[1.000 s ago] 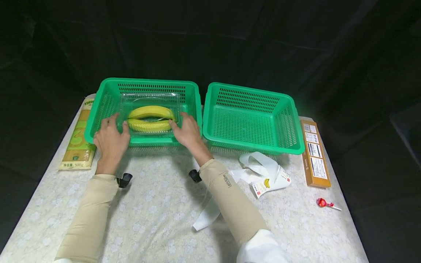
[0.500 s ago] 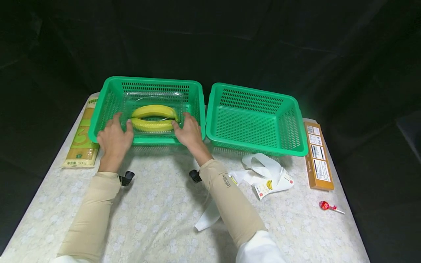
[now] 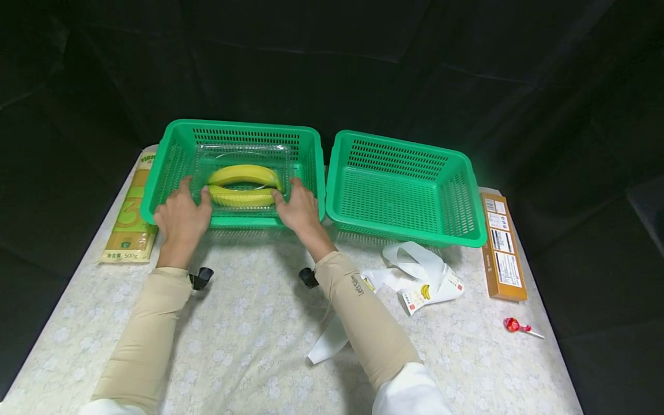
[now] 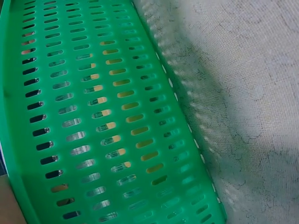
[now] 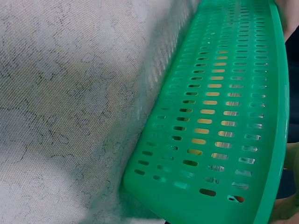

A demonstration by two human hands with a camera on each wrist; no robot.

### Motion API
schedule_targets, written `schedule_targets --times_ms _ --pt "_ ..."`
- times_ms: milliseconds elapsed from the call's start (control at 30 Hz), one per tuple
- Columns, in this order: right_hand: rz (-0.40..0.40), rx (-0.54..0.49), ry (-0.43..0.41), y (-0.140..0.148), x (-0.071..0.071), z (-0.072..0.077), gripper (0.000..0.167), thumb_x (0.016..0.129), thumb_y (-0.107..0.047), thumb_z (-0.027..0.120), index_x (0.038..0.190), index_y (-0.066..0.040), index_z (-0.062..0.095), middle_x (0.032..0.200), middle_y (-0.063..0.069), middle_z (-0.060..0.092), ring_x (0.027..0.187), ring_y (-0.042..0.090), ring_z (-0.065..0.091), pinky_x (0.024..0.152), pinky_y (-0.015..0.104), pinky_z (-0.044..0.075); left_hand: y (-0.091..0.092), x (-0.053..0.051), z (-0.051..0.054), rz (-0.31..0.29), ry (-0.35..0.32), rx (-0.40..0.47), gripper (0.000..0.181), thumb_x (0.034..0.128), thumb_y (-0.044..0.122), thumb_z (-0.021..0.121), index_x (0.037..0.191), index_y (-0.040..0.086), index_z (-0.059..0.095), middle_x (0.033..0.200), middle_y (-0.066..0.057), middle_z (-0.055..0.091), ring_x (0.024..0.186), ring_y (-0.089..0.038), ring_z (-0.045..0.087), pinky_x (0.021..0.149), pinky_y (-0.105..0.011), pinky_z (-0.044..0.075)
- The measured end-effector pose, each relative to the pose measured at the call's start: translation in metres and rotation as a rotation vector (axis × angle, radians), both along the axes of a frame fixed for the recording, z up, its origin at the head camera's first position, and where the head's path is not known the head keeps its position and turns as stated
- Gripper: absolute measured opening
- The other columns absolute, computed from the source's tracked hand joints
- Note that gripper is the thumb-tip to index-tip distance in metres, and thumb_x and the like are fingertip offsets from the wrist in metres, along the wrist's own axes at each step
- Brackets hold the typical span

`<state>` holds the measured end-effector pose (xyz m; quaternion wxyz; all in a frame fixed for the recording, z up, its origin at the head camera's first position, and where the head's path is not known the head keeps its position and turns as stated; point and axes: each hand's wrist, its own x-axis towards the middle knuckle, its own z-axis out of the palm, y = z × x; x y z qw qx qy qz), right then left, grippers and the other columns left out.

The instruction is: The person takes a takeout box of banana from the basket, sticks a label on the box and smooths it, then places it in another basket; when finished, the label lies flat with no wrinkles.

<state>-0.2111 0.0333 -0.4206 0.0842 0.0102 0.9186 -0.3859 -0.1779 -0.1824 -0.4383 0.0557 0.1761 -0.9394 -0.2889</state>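
A clear plastic box [image 3: 241, 151] with yellow bananas [image 3: 244, 173] inside sits in the left green basket [image 3: 238, 222]. My left hand [image 3: 183, 220] holds the box's left end, thumb at the near corner and fingers along the side. At the opposite end, my right hand [image 3: 302, 212] holds it the same way. Both hands reach over the basket's near rim. In the left wrist view the basket's slotted wall [image 4: 93, 116] hides most of the box. The right wrist view also shows that wall [image 5: 187, 135], with yellow through the slots.
A second green basket [image 3: 389, 196] stands to the right. A 500g yellow-green packet [image 3: 127, 216] lies at left. On the right are an orange-brown carton [image 3: 503, 248] and a red lollipop [image 3: 512, 324]. A white strip with banana prints [image 3: 425, 288] lies crumpled by my right forearm.
The head view has shifted slightly, so everything appears a little further right. Both hands stay at the ends of the box, and the box keeps its place in the basket.
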Motion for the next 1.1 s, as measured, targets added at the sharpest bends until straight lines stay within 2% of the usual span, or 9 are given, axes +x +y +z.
schedule_targets --times_ms 133,233,333,433,533,800,967,1100 --pt "-0.009 -0.022 -0.028 0.0032 0.0002 0.0009 0.060 0.103 -0.041 0.053 0.153 -0.011 0.039 0.125 0.023 0.067 0.111 0.040 0.063 0.094 0.051 0.052 -0.0004 0.0008 0.0009 0.001 0.000 0.003 0.062 0.1043 0.045 0.038 0.156 0.012 0.036 0.132 -0.035 0.059 0.113 -0.060 0.054 0.091 -0.068 0.039" --pt "-0.013 -0.048 -0.003 0.0066 0.0002 0.0016 0.054 0.104 -0.041 0.051 0.148 -0.010 0.046 0.135 0.019 0.062 0.116 0.036 0.063 0.091 0.048 0.054 -0.0015 0.0011 0.0023 -0.001 -0.001 0.006 0.061 0.1040 0.043 0.038 0.155 0.011 0.037 0.133 -0.035 0.058 0.112 -0.061 0.054 0.092 -0.069 0.039" --pt "-0.009 -0.082 0.032 0.0093 0.0003 0.0020 0.048 0.105 -0.041 0.050 0.141 -0.009 0.052 0.130 0.019 0.063 0.114 0.034 0.063 0.087 0.047 0.055 -0.0039 0.0018 0.0033 -0.001 -0.001 0.008 0.059 0.1034 0.040 0.038 0.153 0.008 0.040 0.133 -0.036 0.058 0.113 -0.063 0.052 0.091 -0.069 0.039" --pt "-0.016 -0.103 0.059 0.0104 0.0007 0.0015 0.044 0.104 -0.042 0.052 0.133 -0.009 0.056 0.130 0.017 0.063 0.121 0.031 0.060 0.091 0.048 0.053 -0.0065 0.0029 0.0035 -0.007 -0.010 0.003 0.059 0.1033 0.039 0.035 0.151 0.005 0.042 0.132 -0.036 0.057 0.114 -0.063 0.051 0.090 -0.068 0.039" --pt "-0.031 -0.123 0.075 0.0101 0.0011 0.0006 0.043 0.102 -0.041 0.056 0.129 -0.007 0.057 0.128 0.017 0.063 0.122 0.032 0.059 0.092 0.049 0.053 -0.0075 0.0028 0.0039 -0.017 -0.034 0.000 0.061 0.1041 0.041 0.032 0.150 0.003 0.042 0.133 -0.037 0.055 0.117 -0.063 0.050 0.092 -0.068 0.038" --pt "-0.067 -0.146 0.124 0.0082 0.0030 -0.0012 0.041 0.099 -0.039 0.062 0.122 -0.006 0.061 0.121 0.017 0.066 0.114 0.030 0.062 0.085 0.045 0.054 -0.0060 0.0009 0.0063 -0.029 -0.086 -0.022 0.061 0.1057 0.039 0.032 0.151 -0.002 0.038 0.136 -0.039 0.054 0.124 -0.063 0.047 0.100 -0.070 0.033" --pt "-0.066 -0.149 0.127 0.0090 0.0030 -0.0013 0.041 0.099 -0.038 0.062 0.122 -0.005 0.061 0.120 0.017 0.066 0.113 0.030 0.062 0.085 0.046 0.054 -0.0054 0.0010 0.0058 -0.033 -0.070 -0.026 0.061 0.1055 0.039 0.033 0.150 -0.003 0.039 0.133 -0.039 0.056 0.122 -0.062 0.049 0.100 -0.070 0.033" --pt "-0.062 -0.145 0.097 0.0104 0.0025 -0.0004 0.041 0.099 -0.040 0.062 0.123 -0.007 0.061 0.122 0.015 0.066 0.114 0.030 0.062 0.088 0.045 0.054 -0.0059 0.0033 0.0042 -0.027 -0.036 -0.003 0.061 0.1050 0.038 0.035 0.149 -0.003 0.041 0.132 -0.039 0.057 0.121 -0.059 0.051 0.102 -0.068 0.031"
